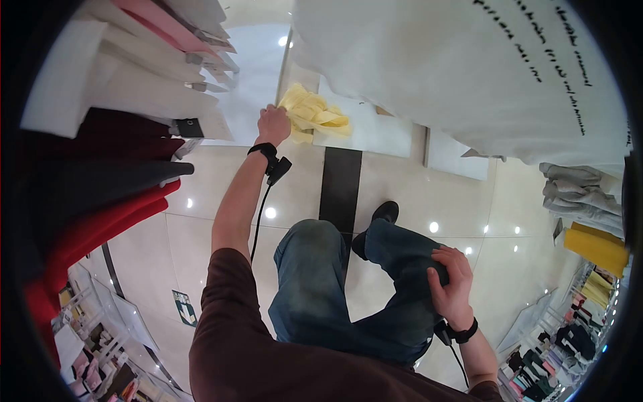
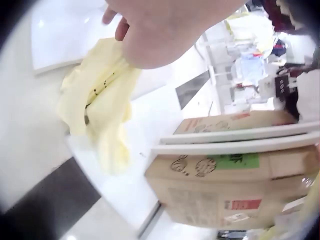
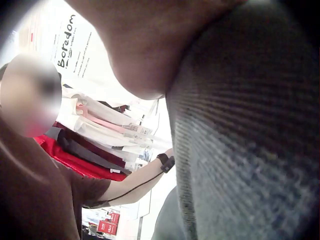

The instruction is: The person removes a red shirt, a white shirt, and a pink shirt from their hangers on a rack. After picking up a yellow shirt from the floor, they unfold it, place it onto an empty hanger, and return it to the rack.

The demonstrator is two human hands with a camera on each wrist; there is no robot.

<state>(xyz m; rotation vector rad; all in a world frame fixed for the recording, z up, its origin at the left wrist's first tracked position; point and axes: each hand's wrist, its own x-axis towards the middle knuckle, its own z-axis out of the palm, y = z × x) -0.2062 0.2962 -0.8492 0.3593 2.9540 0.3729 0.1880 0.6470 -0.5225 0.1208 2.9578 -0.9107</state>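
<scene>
At the end of the outstretched arm, my left hand (image 1: pixel 274 125) grips the edge of a crumpled yellow cloth (image 1: pixel 315 114). In the left wrist view the yellow cloth (image 2: pixel 107 100) hangs in folds from the left hand (image 2: pixel 160 30), with a line of small dark marks on it; most of the fingers are hidden there. My right hand (image 1: pixel 453 285) rests on the knee of the blue jeans (image 1: pixel 402 268), fingers relaxed and holding nothing. The right wrist view shows only the base of the right hand (image 3: pixel 145 55) against the denim (image 3: pixel 225 130).
White low platforms (image 1: pixel 375 130) lie beneath the cloth. Hanging garments (image 1: pixel 100 181) crowd the left, and a white printed garment (image 1: pixel 462 67) hangs at the upper right. Cardboard boxes (image 2: pixel 225 185) stand beside white bars (image 2: pixel 235 146). Folded clothes (image 1: pixel 596 248) are at the far right.
</scene>
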